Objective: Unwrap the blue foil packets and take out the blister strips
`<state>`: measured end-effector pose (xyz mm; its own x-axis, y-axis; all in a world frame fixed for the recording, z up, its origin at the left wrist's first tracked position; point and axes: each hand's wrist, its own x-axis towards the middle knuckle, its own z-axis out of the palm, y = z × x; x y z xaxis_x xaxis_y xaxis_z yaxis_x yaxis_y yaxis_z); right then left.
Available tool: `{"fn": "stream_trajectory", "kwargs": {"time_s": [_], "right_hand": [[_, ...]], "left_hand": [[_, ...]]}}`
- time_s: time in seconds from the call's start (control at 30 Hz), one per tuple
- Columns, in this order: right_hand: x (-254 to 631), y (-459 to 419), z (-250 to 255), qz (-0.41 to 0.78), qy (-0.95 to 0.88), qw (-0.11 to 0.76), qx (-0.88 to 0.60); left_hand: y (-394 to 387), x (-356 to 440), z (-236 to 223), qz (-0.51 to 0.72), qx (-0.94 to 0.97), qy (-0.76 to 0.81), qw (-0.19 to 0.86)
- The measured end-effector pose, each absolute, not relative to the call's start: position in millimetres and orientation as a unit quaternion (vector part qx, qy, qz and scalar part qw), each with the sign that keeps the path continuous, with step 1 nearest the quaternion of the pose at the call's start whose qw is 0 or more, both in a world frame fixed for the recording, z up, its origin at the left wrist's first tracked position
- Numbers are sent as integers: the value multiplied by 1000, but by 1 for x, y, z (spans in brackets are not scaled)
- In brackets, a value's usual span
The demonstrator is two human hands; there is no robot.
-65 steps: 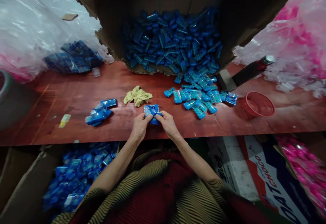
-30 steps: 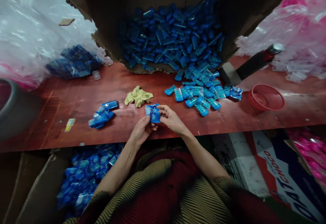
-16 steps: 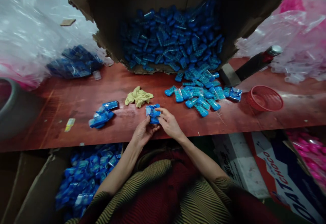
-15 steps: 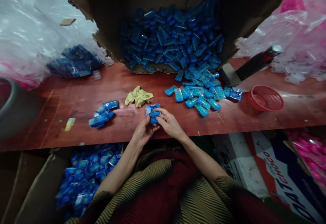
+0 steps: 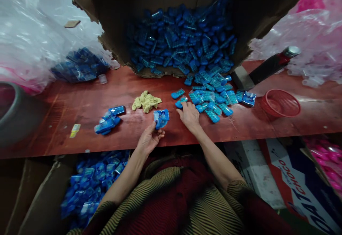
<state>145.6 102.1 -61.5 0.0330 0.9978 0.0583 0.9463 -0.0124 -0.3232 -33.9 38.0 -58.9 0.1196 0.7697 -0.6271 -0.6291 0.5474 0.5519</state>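
Observation:
My left hand pinches a flat blue printed packet by its lower left corner, just above the tabletop. My right hand is at the left edge of a loose group of small clear containers with blue caps and blue beads inside. Its fingers close on one small blue container, partly covered by the fingertips. Another such container lies just beyond. On the left, several filled blue packets rest in a small pile.
A torn cardboard box full of blue containers stands behind. A yellow-green cloth, a red basket, a dark-handled tool and a grey tub are on the red table. Blue packets fill a box below.
My right hand has left the packet and moved right to the containers, pulling one leftward. My left hand still holds the packet, its printed face now uncovered.

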Motion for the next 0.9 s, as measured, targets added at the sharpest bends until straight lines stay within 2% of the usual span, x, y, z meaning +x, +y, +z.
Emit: {"fn": "stream_trajectory", "kwargs": {"time_s": [0.23,0.43,0.5,0.63,0.7,0.8,0.9], "right_hand": [[129,130,-60,99,-628,159,-755],[130,128,-65,120,-639,153,-744],[140,121,-63,173,-640,184,-726],[154,97,-50,408,-628,322,-580],[152,79,-39,474,-617,358,-517],[144,54,-24,489,-639,342,-486],[139,42,-18,456,-682,323,-471]], "left_hand": [[38,-44,-63,509,164,507,676],[40,-45,-61,503,101,486,708],[40,-44,-60,497,74,479,719],[42,-41,-58,494,33,488,718],[43,-40,-58,493,28,496,714],[44,-38,-60,492,37,500,712],[43,-37,-61,501,54,495,707]]}}
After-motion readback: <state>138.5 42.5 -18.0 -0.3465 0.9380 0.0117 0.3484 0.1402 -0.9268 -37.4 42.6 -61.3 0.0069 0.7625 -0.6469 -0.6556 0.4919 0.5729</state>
